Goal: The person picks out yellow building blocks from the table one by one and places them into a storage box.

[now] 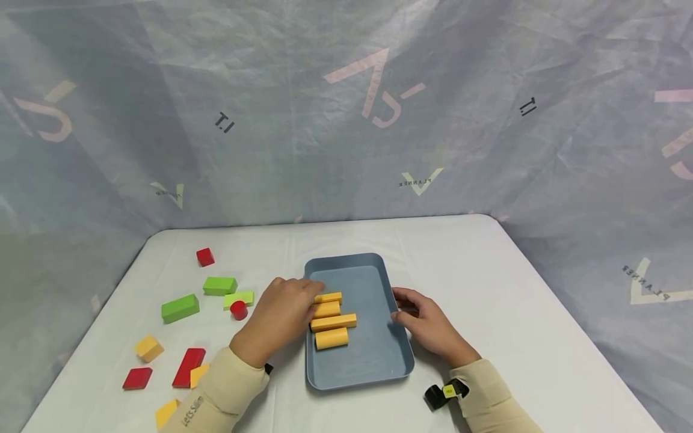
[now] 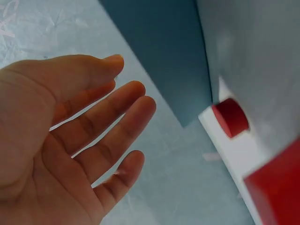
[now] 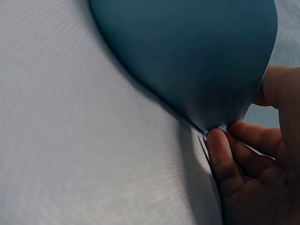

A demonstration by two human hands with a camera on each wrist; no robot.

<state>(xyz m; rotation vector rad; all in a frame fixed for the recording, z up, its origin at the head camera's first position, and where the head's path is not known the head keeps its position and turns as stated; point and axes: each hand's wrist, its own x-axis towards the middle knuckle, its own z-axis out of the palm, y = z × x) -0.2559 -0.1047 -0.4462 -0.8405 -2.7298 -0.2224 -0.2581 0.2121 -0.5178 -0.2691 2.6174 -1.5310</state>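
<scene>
A blue-grey tray (image 1: 373,361) lies on the white table. Several yellow blocks (image 1: 332,338), cylinders and bars, lie in a row along its left inner side. My left hand (image 1: 287,307) is over the tray's left rim beside these blocks, covering some of their left ends. In the left wrist view its fingers (image 2: 117,117) are loosely bent and hold nothing. At the tray's right side, my right hand (image 1: 428,325) grips the wall. The right wrist view shows its fingertips (image 3: 220,145) against the outer wall, while the thumb reaches over the rim, its tip hidden.
Left of the tray lie green blocks (image 1: 180,308), a red cylinder (image 1: 239,310), a red cube (image 1: 205,257), flat red blocks (image 1: 189,367) and yellow blocks (image 1: 148,348). The left sleeve partly covers one yellow block. A printed grey cloth (image 1: 346,120) hangs behind the table.
</scene>
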